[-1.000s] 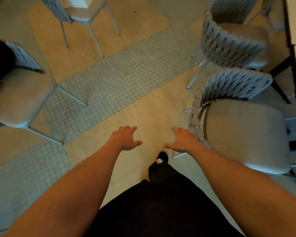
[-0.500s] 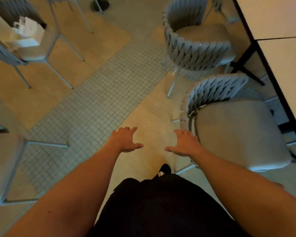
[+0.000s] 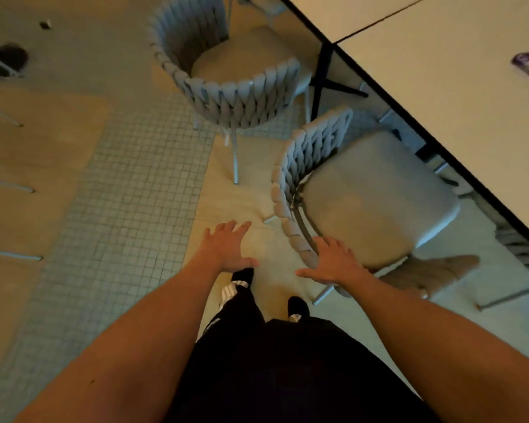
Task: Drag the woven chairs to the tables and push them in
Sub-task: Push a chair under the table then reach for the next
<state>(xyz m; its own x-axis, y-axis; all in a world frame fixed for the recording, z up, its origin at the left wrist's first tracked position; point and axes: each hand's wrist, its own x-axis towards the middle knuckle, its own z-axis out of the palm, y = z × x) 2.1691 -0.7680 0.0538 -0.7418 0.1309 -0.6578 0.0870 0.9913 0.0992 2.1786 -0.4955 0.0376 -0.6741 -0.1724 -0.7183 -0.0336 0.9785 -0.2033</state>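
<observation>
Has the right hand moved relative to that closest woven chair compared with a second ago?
Yes, slightly. The right hand now lies over the near chair's woven back, towards the seat; a second ago it sat just outside that rim. The camera swung too, so judge only against the chair.

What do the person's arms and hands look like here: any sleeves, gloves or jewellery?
Both forearms are bare, with no sleeve in view. The left hand and right hand are ungloved, and no ring, watch or band shows on either. Below them are black trousers.

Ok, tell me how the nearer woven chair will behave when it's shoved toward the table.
The nearer woven chair probably slides easily: thin metal legs on smooth floor. Pushed high on its woven back, it may tip slightly. It looks light for its size.
</observation>
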